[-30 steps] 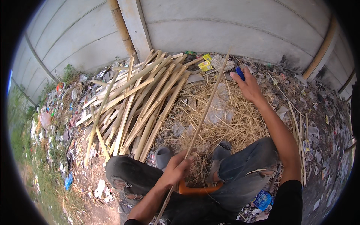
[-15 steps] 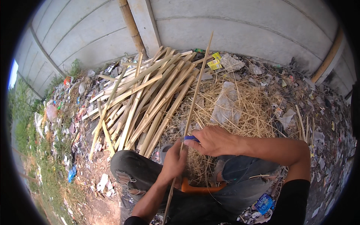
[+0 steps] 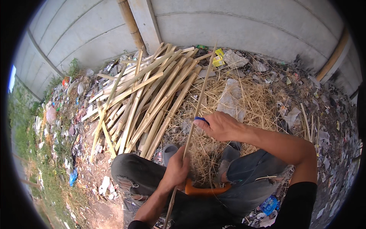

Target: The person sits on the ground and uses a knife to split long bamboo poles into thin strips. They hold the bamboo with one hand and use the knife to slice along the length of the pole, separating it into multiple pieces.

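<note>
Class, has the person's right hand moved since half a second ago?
Yes: judged against the concrete wall, the right hand has moved forward, closer to it.

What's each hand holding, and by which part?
Left hand: long thin strip, gripped in its lower visible half. Right hand: blue tool, mostly hidden, gripped part unclear.

Littered ground [image 3: 108,212] below us
We've got bamboo strips [image 3: 150,103] piled up left, pale shavings [image 3: 263,108] spread beside them, a blue wrapper [image 3: 269,205] among scraps [image 3: 105,186]
</note>
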Demonstrator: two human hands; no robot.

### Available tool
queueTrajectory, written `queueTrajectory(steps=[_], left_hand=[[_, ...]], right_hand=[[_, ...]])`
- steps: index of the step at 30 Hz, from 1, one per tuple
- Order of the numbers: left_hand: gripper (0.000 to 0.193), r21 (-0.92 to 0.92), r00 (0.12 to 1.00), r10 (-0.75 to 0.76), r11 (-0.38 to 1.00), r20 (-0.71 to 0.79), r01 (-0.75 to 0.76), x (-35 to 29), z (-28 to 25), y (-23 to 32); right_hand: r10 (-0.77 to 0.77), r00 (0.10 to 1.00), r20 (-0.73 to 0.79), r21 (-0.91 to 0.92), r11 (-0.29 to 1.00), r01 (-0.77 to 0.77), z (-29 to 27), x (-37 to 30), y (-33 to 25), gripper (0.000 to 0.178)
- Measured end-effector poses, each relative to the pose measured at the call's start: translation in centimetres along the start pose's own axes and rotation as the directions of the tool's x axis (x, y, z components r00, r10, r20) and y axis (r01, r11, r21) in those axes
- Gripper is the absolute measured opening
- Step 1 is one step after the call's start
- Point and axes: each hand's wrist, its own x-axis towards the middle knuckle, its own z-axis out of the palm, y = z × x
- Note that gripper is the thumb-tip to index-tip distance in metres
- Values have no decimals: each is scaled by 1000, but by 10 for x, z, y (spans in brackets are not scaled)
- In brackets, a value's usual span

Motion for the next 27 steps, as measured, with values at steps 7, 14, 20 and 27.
queueTrajectory(steps=[7, 14, 20, 27], left_hand=[[34, -56, 985, -134, 988, 107, 141, 6, -2, 17], [38, 5, 992, -84, 996, 92, 84, -4, -2, 8], [43, -29, 987, -146, 988, 71, 149, 7, 2, 12], [47, 74, 998, -4, 997, -56, 8, 3, 0, 6]], right_hand=[[-125, 992, 18, 58, 991, 124, 21, -15, 1, 67], [175, 971, -166, 50, 984, -169, -36, 24, 57, 67], [-99, 979, 181, 5, 995, 99, 17, -19, -9, 61], [-175, 972, -158, -111, 981, 159, 5, 7, 32, 66]])
